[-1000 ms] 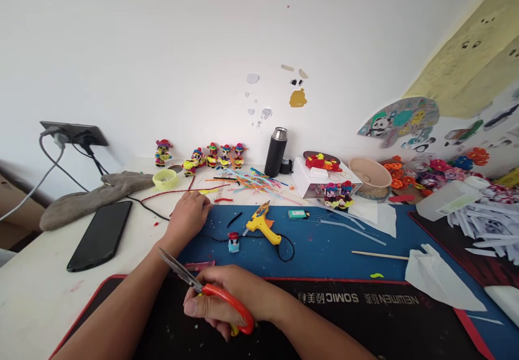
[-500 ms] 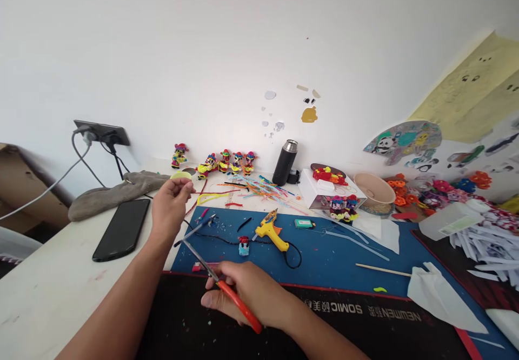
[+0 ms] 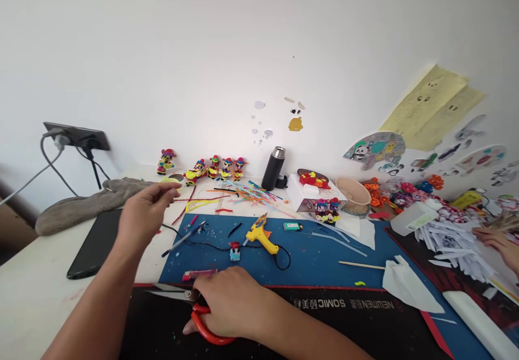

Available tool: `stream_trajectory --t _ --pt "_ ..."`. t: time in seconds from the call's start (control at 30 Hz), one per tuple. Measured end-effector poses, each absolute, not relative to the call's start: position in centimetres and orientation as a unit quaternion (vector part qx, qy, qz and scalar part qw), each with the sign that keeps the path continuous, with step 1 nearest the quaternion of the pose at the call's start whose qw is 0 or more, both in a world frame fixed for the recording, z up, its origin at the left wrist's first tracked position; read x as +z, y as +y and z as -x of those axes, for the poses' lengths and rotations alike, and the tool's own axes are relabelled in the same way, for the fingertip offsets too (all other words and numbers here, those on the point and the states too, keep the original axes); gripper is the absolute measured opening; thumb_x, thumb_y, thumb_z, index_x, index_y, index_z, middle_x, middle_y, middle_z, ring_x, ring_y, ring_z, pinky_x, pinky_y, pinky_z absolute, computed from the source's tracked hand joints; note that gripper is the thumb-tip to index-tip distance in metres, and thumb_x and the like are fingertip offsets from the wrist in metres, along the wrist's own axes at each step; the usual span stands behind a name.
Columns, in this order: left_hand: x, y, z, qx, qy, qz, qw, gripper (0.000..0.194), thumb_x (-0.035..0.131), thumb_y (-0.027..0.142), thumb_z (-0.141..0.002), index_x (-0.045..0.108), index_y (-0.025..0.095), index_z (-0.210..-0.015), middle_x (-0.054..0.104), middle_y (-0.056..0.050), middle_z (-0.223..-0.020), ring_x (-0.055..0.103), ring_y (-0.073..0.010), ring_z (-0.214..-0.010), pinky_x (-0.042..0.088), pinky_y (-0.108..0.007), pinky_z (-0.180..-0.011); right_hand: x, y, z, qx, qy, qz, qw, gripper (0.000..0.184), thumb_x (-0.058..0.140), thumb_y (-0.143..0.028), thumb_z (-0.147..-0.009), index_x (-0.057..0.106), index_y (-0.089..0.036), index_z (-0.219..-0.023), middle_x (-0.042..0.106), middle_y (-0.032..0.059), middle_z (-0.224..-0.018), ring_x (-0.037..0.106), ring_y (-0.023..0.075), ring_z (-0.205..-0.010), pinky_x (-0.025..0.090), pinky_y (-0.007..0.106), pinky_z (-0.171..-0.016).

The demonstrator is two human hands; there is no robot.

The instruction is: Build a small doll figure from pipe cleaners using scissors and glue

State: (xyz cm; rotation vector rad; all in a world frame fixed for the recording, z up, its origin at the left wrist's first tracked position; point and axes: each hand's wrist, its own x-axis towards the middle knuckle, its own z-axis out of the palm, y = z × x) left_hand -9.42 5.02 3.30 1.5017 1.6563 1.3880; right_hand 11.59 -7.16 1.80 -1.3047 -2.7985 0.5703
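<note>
Scissors over the black desk mat, blades slightly parted. Left to right: smartphone partly behind the left forearm, left hand with thumb and fingertips close by the yellow bowl, can't tell if anything's pinched. Right hand clamped on the red-orange scissor handles, small red-and-blue figurine just beyond, yellow hot glue gun beside that on blue mat.

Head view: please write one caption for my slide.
Right hand holding scissors, left hand in front of bowl, glue gun on blue mat.
</note>
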Motion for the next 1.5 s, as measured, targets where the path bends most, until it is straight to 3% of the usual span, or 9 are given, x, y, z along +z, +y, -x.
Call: stream_trajectory --t 0.3,0.37,0.53,0.67,0.83,0.97,1.1,1.23,1.5 --pt "3.1 4.6 7.5 0.444 0.612 -0.611 0.236 0.036 0.061 0.050 -0.080 0.080 0.026 -0.099 0.080 -0.005 -0.086 0.069 -0.0269 -0.079 0.049 -0.031 -0.065 1.8 -7.1 -10.6 0.175 -0.900 0.397 -0.036 0.049 0.067 -0.050 -0.089 0.069 -0.011 -0.118 0.080 0.0178 -0.096 0.078 0.0369 -0.078 0.058 0.042 -0.061" --pt "2.8 4.7 6.8 0.435 0.607 -0.623 0.233 0.035 0.061 0.050 -0.079 0.080 0.026 -0.097 0.081 -0.006 -0.088 0.070 -0.0282 -0.080 0.052 -0.033 -0.068 1.5 -7.0 -9.5 0.166 -0.907 0.385 -0.033 0.045 0.070 -0.043 -0.086 0.070 -0.012 -0.119 0.080 0.0173 -0.100 0.078 0.0365 -0.081 0.060 0.043 -0.064" --pt "1.3 4.9 5.7 0.397 0.584 -0.661 0.255 0.036 0.060 0.047 -0.079 0.080 0.025 -0.098 0.083 -0.008 -0.095 0.073 -0.0302 -0.087 0.055 -0.036 -0.081 1.4 -6.8 -8.6 0.159 -0.910 0.382 -0.021 0.044 0.077 -0.048 -0.083 0.074 -0.012 -0.107 0.080 0.0167 -0.093 0.077 0.0355 -0.080 0.061 0.043 -0.064" --pt "0.3 4.8 5.1 0.394 0.567 -0.671 0.271 0.038 0.062 0.049 -0.079 0.080 0.025 -0.100 0.084 -0.007 -0.096 0.073 -0.0299 -0.088 0.055 -0.036 -0.082 2.5 -7.0 -9.7 0.151 -0.918 0.367 -0.014 0.041 0.069 -0.052 -0.093 0.075 -0.015 -0.108 0.080 0.0151 -0.097 0.078 0.0329 -0.084 0.060 0.040 -0.067" --pt "0.2 4.7 4.6 0.404 0.539 -0.645 0.361 0.043 0.068 0.054 -0.074 0.077 0.022 -0.102 0.082 -0.006 -0.089 0.072 -0.0267 -0.078 0.055 -0.034 -0.071 2.4 -6.6 -12.0 0.277 -0.842 0.426 0.180 0.022 0.066 -0.040 -0.098 0.078 -0.023 -0.105 0.082 0.0045 -0.095 0.077 0.0227 -0.088 0.054 0.028 -0.072" --pt "0.7 4.4 3.9 0.415 0.514 -0.609 0.438 0.046 0.074 0.055 -0.070 0.074 0.020 -0.099 0.079 -0.005 -0.080 0.067 -0.0230 -0.068 0.054 -0.033 -0.065 1.0 -4.6 -14.3 0.435 -0.672 0.490 0.344 0.018 0.063 -0.034 -0.097 0.075 -0.021 -0.093 0.069 -0.0022 -0.066 0.059 0.0110 -0.050 0.043 0.022 -0.051" --pt "0.9 3.9 3.2 0.421 0.479 -0.605 0.477 0.052 0.077 0.057 -0.072 0.072 0.018 -0.108 0.075 -0.003 -0.075 0.064 -0.0195 -0.065 0.052 -0.031 -0.063 0.2 -1.4 -15.9 0.520 -0.535 0.478 0.463 0.030 0.064 -0.048 -0.095 0.069 -0.018 -0.091 0.054 -0.0071 -0.053 0.041 0.0082 -0.037 0.032 0.022 -0.039" --pt "0.8 3.6 2.7 0.415 0.457 -0.602 0.506 0.055 0.077 0.059 -0.075 0.069 0.018 -0.110 0.072 0.000 -0.069 0.060 -0.0176 -0.062 0.048 -0.029 -0.059 -0.6 0.7 -16.0 0.499 -0.518 0.469 0.513 0.030 0.067 -0.049 -0.093 0.066 -0.019 -0.095 0.054 -0.0079 -0.055 0.041 0.0082 -0.037 0.033 0.022 -0.039" --pt "0.5 2.9 1.6 0.364 0.430 -0.638 0.525 0.044 0.076 0.054 -0.081 0.067 0.020 -0.108 0.070 0.002 -0.068 0.059 -0.0164 -0.061 0.048 -0.029 -0.060 -2.7 0.2 -16.0 0.493 -0.551 0.476 0.477 0.013 0.066 -0.035 -0.095 0.066 -0.022 -0.097 0.060 -0.0057 -0.063 0.047 0.0088 -0.041 0.036 0.022 -0.043"
